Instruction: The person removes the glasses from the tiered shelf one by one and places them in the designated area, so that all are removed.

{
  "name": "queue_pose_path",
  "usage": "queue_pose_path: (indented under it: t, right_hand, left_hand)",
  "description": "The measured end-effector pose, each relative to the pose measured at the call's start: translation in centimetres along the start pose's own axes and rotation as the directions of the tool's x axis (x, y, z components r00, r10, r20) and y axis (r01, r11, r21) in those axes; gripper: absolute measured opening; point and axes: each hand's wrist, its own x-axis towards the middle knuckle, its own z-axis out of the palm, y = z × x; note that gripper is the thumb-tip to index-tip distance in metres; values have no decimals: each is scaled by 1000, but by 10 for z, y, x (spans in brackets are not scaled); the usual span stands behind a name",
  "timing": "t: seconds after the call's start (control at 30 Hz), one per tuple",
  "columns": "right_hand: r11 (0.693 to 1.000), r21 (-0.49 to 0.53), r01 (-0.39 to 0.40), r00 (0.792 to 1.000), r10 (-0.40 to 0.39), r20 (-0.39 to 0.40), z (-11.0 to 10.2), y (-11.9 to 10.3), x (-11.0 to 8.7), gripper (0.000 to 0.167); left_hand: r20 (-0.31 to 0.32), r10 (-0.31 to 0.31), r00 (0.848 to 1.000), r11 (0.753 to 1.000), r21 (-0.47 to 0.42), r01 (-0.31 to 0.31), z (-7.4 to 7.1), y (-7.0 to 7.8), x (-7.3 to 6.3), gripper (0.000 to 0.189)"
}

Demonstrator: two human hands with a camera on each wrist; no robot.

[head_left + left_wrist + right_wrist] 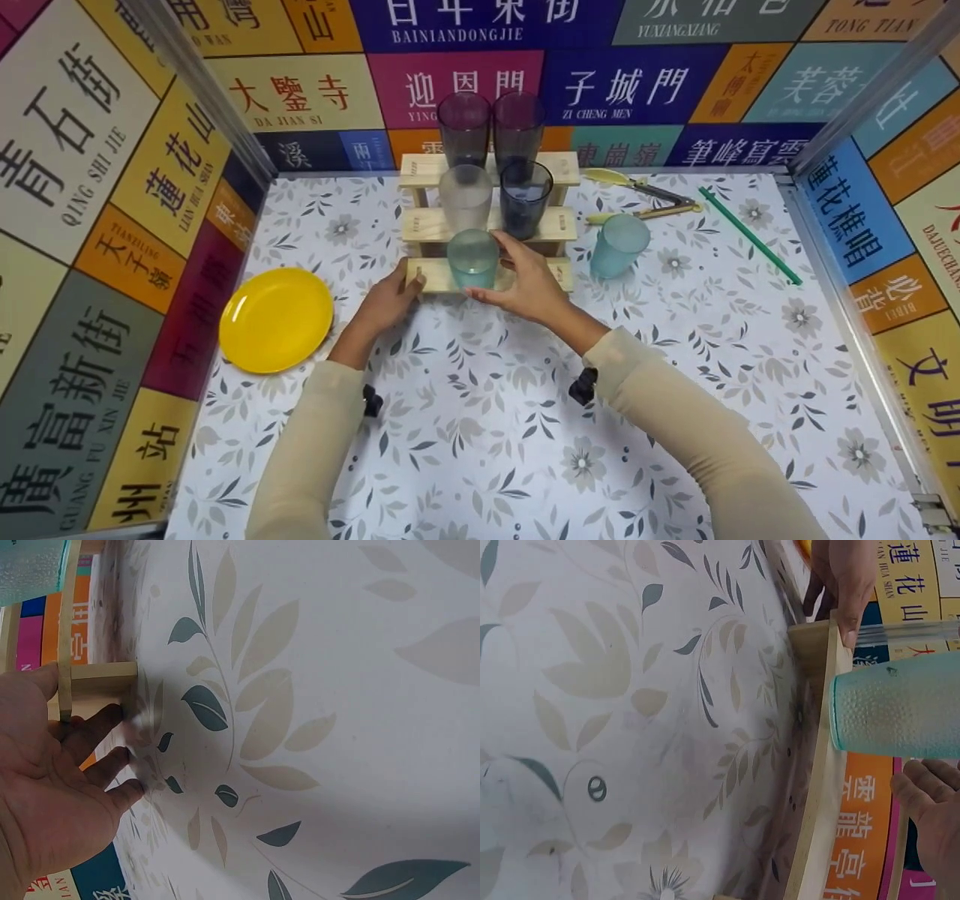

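A three-tier wooden rack [416, 225] stands at the back of the table. My left hand [388, 300] grips the left end of its lowest step, the thumb on top and fingers beneath, as the left wrist view shows. A teal tumbler [474, 262] stands upright on that step. Around its right side my right hand [529, 283] is spread, thumb and finger apart; in the right wrist view a small gap shows between the fingers [915, 791] and the tumbler. On the middle step are a clear frosted tumbler [466, 199] and a dark blue tumbler [523, 210].
Two purple tumblers [463, 131] stand on the top step. Right of the rack are another teal tumbler [621, 244], tongs with yellow tips [649, 190] and a green straw [750, 236]. A yellow plate [276, 320] lies at left. Printed panels wall the table.
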Motion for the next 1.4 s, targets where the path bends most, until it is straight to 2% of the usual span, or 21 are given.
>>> queue_pose_path:
  t: [0.1,0.13,0.33,0.4,0.5,0.57,0.63,0.73,0.87,1.0,1.2,1.33,1.37,1.4]
  right_hand:
    - [1000,-29,2,999,-3,-37,5,-3,3,104]
    - [999,-41,0,999,-2,-50,7,-4,4,103]
    - [993,-111,-33,993,20,-116,17,-6,9,98]
    - [990,-130,-48,991,31,-132,20,-7,11,98]
    - [987,-143,-71,988,50,-147,23,-8,12,98]
    - [986,-146,-80,986,57,-155,24,-9,13,98]
    - [985,-150,-86,985,62,-158,25,-9,13,97]
    - [985,-153,-83,985,59,-159,24,-9,14,95]
    - [985,-158,-74,988,50,-149,22,-9,14,91]
    - [985,-161,-66,989,43,-140,19,-9,13,88]
    - [986,-158,-45,986,18,-165,15,-9,11,86]
    - [989,-146,-16,983,-11,-184,11,-9,11,84]
    - [989,-147,-9,982,-19,-188,10,-9,11,85]
    - [989,-146,-4,981,-24,-191,9,-9,11,85]
  left_hand:
    - [4,-15,1000,1000,-3,15,1,0,1,87]
    - [7,-31,1000,999,-12,31,1,4,-1,84]
    - [7,-40,999,999,-18,40,2,0,2,84]
    - [12,-36,999,999,-19,36,3,-6,7,87]
    - [4,-13,1000,1000,-5,13,8,-25,20,94]
    - [4,-10,1000,1000,-12,10,9,-26,21,96]
    - [5,-9,1000,1000,-19,9,7,-22,18,93]
    - [9,-29,1000,999,-19,29,2,-1,4,84]
    - [-8,-35,999,999,10,35,2,5,0,80]
    - [-1,-21,1000,1000,-9,21,2,1,3,80]
    - [-14,18,1000,1000,2,-18,7,-17,17,88]
    - [-11,24,1000,1000,-19,-24,5,-14,13,86]
    - [-5,25,1000,999,-32,-25,3,-10,9,85]
    - [-14,39,999,999,-18,-39,3,-13,11,87]
